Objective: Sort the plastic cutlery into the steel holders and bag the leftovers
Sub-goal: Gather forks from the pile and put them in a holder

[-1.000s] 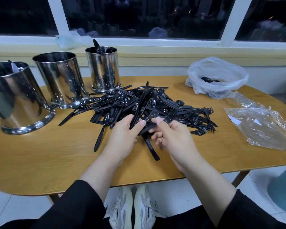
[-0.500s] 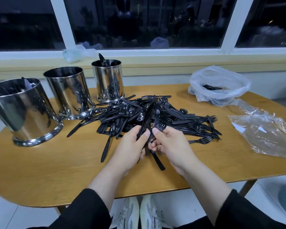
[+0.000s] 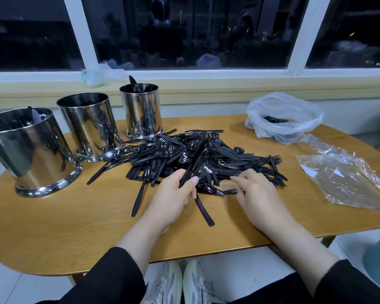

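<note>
The pile of black plastic cutlery (image 3: 191, 159) lies mid-table, just right of three steel holders (image 3: 88, 126). The left hand (image 3: 173, 194) pinches a bundle of knives (image 3: 195, 161) at the pile's near edge — the right hand (image 3: 257, 194) rests beside it, fingers loosely spread on forks. Beyond the pile, a white bag (image 3: 283, 119) holds a few pieces.

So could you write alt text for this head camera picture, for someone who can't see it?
A person's left hand grips black knives pulled from a cutlery pile on a wooden table, while the right hand reaches into the pile. Three steel holders stand at left; a white bag and a clear bag lie at right.
</note>
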Tool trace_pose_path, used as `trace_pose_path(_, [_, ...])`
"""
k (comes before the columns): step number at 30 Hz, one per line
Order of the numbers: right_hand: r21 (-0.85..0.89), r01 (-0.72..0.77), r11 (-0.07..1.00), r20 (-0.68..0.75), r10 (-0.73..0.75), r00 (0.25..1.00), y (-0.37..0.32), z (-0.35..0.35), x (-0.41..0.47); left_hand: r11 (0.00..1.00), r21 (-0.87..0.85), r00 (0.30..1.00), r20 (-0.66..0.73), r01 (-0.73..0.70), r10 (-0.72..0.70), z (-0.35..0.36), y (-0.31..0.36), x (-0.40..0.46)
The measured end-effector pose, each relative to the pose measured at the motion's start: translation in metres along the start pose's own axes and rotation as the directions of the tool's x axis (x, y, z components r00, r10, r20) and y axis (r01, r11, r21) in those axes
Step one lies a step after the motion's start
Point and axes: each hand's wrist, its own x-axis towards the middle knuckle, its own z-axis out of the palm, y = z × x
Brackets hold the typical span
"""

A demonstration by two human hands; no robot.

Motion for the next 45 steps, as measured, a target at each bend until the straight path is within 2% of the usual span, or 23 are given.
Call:
trace_pose_path(2, [-0.084, -0.016, 0.996, 0.050, 0.020, 0.999, 0.009, 0.002, -0.005, 1.000, 0.029, 1.000, 0.001, -0.004, 0.004, 0.002, 0.000, 0.001])
trace_pose_path(8, [-0.005, -0.014, 1.000, 0.052, 0.014, 0.999, 0.010, 0.002, -0.007, 1.000, 0.017, 1.000, -0.012, -0.006, 0.007, 0.007, 0.001, 0.004])
trace_pose_path(12, [-0.022, 0.027, 0.999, 0.053, -0.026, 0.998, 0.011, 0.000, -0.008, 1.000, -0.017, 1.000, -0.012, -0.012, 0.012, 0.006, 0.002, 0.003])
trace_pose_path(14, [0.018, 0.074, 0.997, -0.041, -0.073, 0.996, 0.009, -0.002, -0.010, 0.999, -0.039, 1.000, -0.015, -0.012, 0.011, 0.005, 0.001, 0.003])
trace_pose_path(16, [0.069, 0.184, 0.981, -0.143, -0.172, 0.975, 0.000, -0.002, -0.010, 0.998, -0.055, 1.000, -0.019, -0.008, 0.007, 0.004, 0.000, 0.004])
trace_pose_path(19, [0.083, 0.361, 0.929, -0.202, -0.339, 0.919, -0.022, -0.002, -0.003, 0.998, -0.060, 1.000, -0.024, -0.003, 0.002, 0.004, -0.002, 0.004])
trace_pose_path(22, [0.103, 0.423, 0.900, -0.203, -0.397, 0.895, -0.045, 0.001, 0.005, 0.998, -0.066, 0.999, -0.026, -0.020, 0.019, 0.004, -0.005, 0.003])
trace_pose_path(29, [0.090, 0.465, 0.881, -0.157, -0.448, 0.880, -0.066, 0.005, 0.021, 0.972, -0.233, 0.999, -0.033, 0.012, -0.021, -0.003, -0.003, 0.003])
trace_pose_path(33, [0.018, 0.521, 0.853, -0.092, -0.518, 0.851, -0.060, 0.005, 0.026, 0.982, -0.187, 1.000, -0.009, -0.007, 0.006, -0.003, -0.006, 0.006])
trace_pose_path(35, [0.017, 0.526, 0.851, -0.125, -0.520, 0.845, -0.063, 0.007, 0.027, 0.987, -0.160, 1.000, -0.029, -0.005, 0.000, -0.002, -0.008, 0.007])
trace_pose_path(39, [0.053, 0.531, 0.846, -0.216, -0.509, 0.833, -0.070, 0.018, 0.028, 0.971, -0.239, 0.994, -0.100, 0.015, -0.040, -0.003, -0.008, 0.008])
trace_pose_path(45, [0.305, 0.442, 0.844, -0.379, -0.318, 0.869, -0.072, 0.020, 0.024, 0.961, -0.277, 0.994, -0.095, 0.023, -0.051, -0.003, -0.009, 0.007])
